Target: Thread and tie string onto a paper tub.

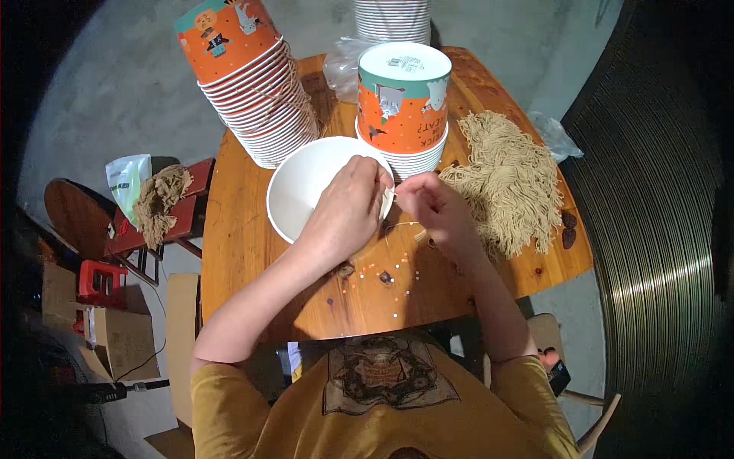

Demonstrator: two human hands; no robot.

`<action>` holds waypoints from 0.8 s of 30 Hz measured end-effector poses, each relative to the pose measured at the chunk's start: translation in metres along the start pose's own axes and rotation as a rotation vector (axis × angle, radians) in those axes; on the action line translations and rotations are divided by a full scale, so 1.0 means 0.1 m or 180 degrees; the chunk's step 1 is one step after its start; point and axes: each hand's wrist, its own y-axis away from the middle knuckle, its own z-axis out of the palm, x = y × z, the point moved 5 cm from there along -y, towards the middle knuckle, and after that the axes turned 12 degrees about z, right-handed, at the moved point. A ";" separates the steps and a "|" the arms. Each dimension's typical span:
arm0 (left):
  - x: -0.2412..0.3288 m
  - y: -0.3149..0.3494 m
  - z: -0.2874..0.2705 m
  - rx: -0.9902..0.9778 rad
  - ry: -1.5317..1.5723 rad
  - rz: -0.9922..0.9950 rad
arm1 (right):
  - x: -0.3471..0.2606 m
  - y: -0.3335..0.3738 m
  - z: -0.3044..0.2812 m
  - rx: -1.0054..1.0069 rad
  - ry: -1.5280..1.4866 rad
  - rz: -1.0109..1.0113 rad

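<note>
A white paper bucket (294, 203) lies tilted on the table, its white inside facing up toward me. My left hand (348, 200) reaches across it and grips its right rim, fingers bent over the edge. Beside that rim, my right hand (442, 213) has thumb and forefinger pinched together on what looks like a thin cord end. A loose strand of beige cord (401, 224) trails on the wood below the fingers. To the right of my right hand lies a big heap of beige cords (508, 183). The exact contact at the rim is partly hidden by my fingers.
A leaning stack of orange buckets (256, 92) with cords on its side stands back left. Upside-down buckets (404, 99) stand behind my hands. More stacked buckets (392, 19) and a plastic bag (342, 69) are farther back. Small dots litter the wooden table (306, 306).
</note>
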 end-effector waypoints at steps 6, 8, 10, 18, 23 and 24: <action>0.02 0.02 -0.03 -0.0057 -0.0071 -0.0124 | -0.06 0.05 0.02 0.0143 0.0844 0.0452; 0.07 0.00 -0.10 -0.0034 -0.0063 -0.0154 | -0.13 0.06 -0.01 0.0110 0.0831 0.0543; 0.06 0.07 -0.17 -0.0540 0.0055 -0.0857 | -0.17 0.08 -0.08 0.0071 0.0810 0.0646; 0.13 0.43 -0.59 -0.0974 -0.1216 0.0162 | -0.34 0.02 -0.10 -0.0408 0.0482 0.0908; 0.20 0.44 -0.68 -0.0199 -0.1087 0.0158 | -0.36 0.01 0.21 -0.0762 0.0501 0.0770; 0.21 0.44 -0.61 0.0044 -0.0737 0.0240 | -0.37 0.01 0.27 -0.0820 0.0514 0.0655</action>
